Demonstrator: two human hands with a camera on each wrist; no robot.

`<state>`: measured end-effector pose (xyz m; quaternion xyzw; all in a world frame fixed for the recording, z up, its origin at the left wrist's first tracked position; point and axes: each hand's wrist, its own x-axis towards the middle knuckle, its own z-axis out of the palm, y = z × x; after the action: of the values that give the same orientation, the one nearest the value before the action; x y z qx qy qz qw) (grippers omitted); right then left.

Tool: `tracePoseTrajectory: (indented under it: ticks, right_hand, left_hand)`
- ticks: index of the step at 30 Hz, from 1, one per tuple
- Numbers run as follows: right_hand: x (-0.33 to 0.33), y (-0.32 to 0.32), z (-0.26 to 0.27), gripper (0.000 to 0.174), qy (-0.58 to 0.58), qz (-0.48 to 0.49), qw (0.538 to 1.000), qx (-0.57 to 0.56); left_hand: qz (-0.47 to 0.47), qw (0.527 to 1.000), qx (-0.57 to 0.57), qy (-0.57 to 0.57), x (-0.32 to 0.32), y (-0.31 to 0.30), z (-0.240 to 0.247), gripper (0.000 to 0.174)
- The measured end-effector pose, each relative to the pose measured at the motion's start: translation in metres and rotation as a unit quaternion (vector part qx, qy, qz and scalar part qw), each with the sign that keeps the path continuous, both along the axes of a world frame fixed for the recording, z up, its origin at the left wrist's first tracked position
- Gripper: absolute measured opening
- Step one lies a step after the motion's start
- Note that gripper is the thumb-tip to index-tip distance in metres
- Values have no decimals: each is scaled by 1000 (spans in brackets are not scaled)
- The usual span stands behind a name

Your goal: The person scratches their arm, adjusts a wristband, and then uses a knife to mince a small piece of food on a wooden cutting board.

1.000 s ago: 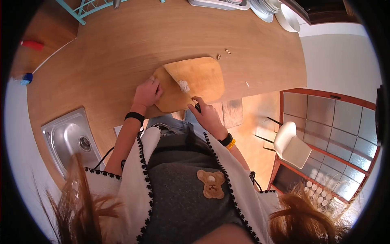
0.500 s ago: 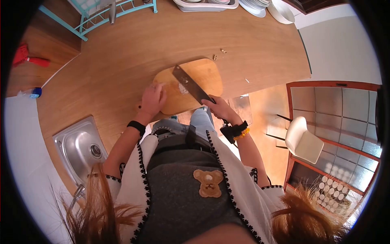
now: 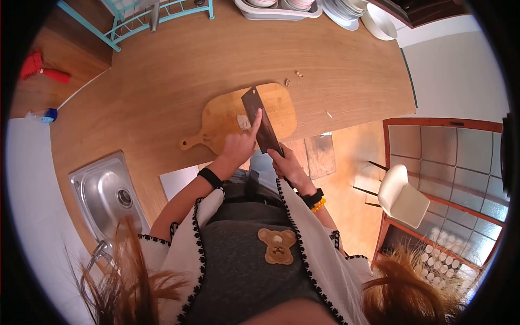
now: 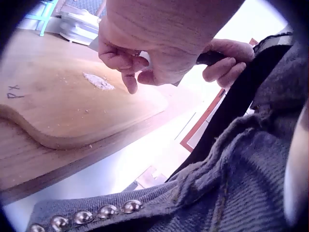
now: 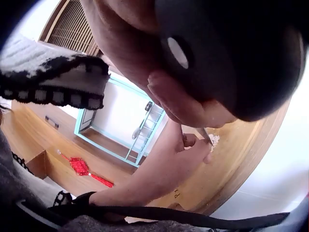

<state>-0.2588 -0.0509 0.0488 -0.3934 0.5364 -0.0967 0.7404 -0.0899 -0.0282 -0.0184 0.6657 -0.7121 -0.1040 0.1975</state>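
My right hand grips the black handle of a cleaver, whose broad dark blade is seen face-on over the wooden cutting board. With its index finger stretched out along the blade face, my left hand is at the cleaver, its other fingers curled in. On the board, just left of the blade, lies a small heap of white minced food; it also shows in the left wrist view as a pale chopped pile. The board's handle points left.
Small brown scraps and a white sliver lie on the counter beyond and right of the board. A steel sink is at the left. Along the back stand a turquoise rack, a dish tray and a white bowl.
The cleaver has risen from edge-down on the board and turned its broad side up. My left hand has left the board's handle end and moved right onto the blade.
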Motion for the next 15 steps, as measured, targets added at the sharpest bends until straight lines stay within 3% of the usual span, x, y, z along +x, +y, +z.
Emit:
tracePoseTrajectory:
  ticks: [5,7,11,13,15]
  right_hand:
    - [-6,4,6,17,-3,6,1000,2]
    - [-8,5,6,18,-2,-4,1000,-6]
    - [-12,2,0,19,-8,-14,1000,1]
    - [-12,2,-1,18,12,2,1000,-10]
    - [-11,2,0,18,17,14,1000,-14]
  left_hand:
    - [-1,999,-8,-40,2,2,-8,95]
    - [-3,995,96,-42,-1,6,-5,87]
    - [7,993,110,-30,-1,14,-23,87]
    - [52,989,116,-71,0,13,-19,89]
    - [39,993,101,-40,4,7,-5,88]
